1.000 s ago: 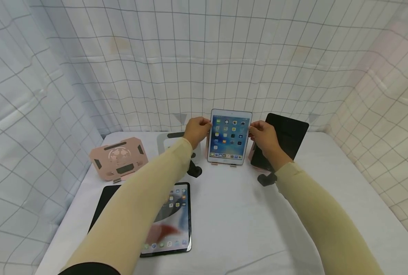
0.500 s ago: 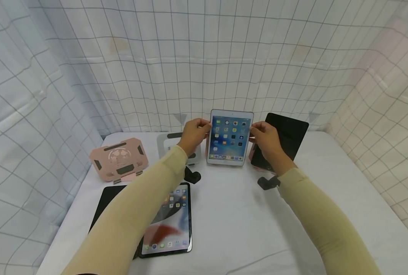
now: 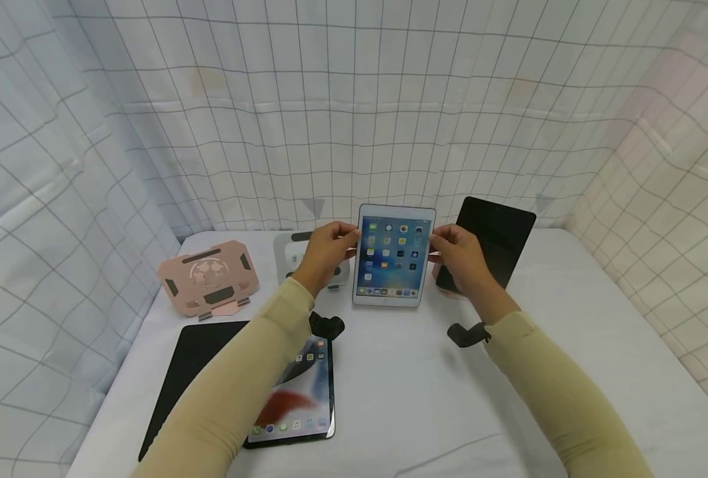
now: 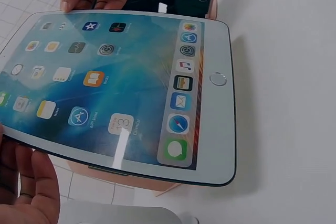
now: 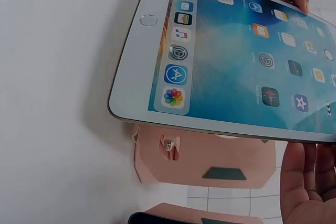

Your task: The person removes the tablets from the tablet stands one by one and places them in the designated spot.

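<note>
While both hands grip it, white tablet (image 3: pixel 394 255) lifted, left hand (image 3: pixel 325 250), right hand (image 3: pixel 458 255), pink stand (image 5: pixel 205 161) beneath.

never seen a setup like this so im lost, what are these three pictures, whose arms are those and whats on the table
There is no machine here: a person wears three cameras. The wide picture comes from the head camera and looks down along both arms. The two close-ups come from cameras on each wrist.

The left hand and the right hand grip the side edges of a white tablet with its screen lit, held above the table.

Behind the tablet, the right wrist view shows a pink stand. A dark tablet leans at the back right. To the left stand another pink stand and a grey stand. Near the front lie a lit black tablet and a black flat sheet beside it.
</note>
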Action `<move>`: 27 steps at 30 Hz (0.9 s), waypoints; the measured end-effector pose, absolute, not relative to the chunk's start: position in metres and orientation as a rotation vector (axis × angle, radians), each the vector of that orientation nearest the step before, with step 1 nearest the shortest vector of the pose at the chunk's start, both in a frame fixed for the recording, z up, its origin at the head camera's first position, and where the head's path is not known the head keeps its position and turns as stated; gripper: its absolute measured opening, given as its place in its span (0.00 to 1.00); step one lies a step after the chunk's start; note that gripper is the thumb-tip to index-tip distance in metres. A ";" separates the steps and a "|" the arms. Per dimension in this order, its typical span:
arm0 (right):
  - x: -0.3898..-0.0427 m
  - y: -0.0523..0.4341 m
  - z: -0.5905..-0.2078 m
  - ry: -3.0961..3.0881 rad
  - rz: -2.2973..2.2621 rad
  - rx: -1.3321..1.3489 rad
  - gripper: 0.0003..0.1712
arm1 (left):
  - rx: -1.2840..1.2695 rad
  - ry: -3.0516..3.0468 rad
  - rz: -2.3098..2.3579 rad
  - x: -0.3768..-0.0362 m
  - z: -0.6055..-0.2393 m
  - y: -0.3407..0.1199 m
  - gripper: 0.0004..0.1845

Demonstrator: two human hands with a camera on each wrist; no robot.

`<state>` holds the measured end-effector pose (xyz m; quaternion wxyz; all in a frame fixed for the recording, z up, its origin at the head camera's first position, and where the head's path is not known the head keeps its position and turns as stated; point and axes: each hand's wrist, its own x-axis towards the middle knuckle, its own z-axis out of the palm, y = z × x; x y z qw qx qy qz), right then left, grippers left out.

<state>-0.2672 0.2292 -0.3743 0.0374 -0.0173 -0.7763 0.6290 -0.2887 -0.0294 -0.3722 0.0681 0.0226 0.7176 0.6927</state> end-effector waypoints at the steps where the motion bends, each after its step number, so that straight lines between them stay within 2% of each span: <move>1: -0.266 0.229 -0.375 -2.383 1.938 -0.058 0.12 | 0.068 2.158 2.087 -0.286 -0.373 -0.031 0.11; 8: -0.256 0.229 -0.379 -2.412 2.007 -0.131 0.13 | 0.083 2.182 2.039 -0.272 -0.377 -0.037 0.09; 27: -0.232 0.225 -0.394 -2.441 2.084 -0.080 0.11 | 0.054 2.071 2.058 -0.245 -0.389 -0.050 0.11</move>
